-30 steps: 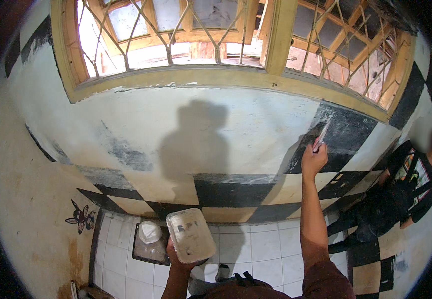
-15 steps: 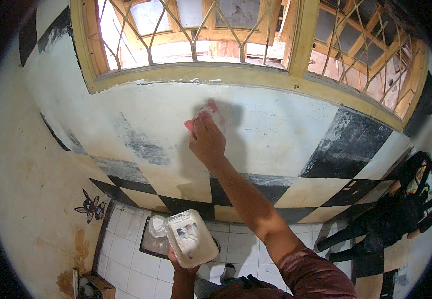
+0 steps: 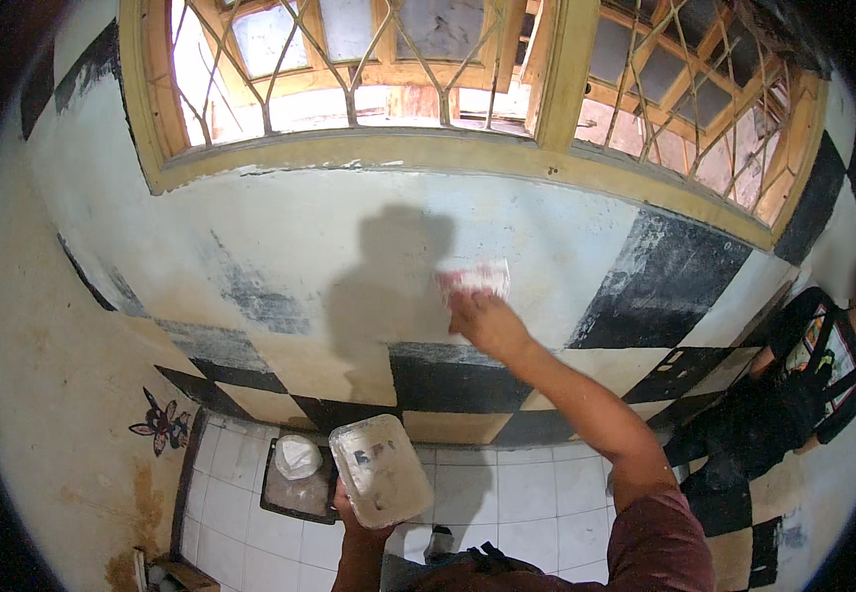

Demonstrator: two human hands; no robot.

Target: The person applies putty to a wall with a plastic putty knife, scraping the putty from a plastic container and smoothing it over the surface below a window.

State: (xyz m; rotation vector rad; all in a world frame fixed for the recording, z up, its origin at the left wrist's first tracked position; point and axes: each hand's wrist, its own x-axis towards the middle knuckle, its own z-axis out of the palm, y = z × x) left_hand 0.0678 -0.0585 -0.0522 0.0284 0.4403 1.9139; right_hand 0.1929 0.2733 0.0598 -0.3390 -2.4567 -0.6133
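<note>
My right hand (image 3: 489, 322) reaches forward, its fingers closed on a flat red-and-white putty spreader (image 3: 474, 280), which is against or very near the pale painted wall (image 3: 280, 219) below the window. White paste smears the spreader. At the lower middle my left hand (image 3: 352, 510) holds a rectangular off-white plastic tub (image 3: 410, 493) from its left side, tilted so the inside shows. White residue and a few dark spots lie in the tub. The left fingers are mostly hidden beneath it.
A barred window with a yellow wooden frame (image 3: 349, 156) spans the top. Black and cream checks cover the lower wall. On the tiled floor (image 3: 467, 493) a dark-rimmed tray (image 3: 285, 496) bears a white bundle (image 3: 297, 457). A person in dark clothes (image 3: 793, 395) is at the right.
My right hand has moved right and down along the wall with the putty spreader, which now shows its broad face. The left hand still holds the tub. The whole view has shifted slightly.
</note>
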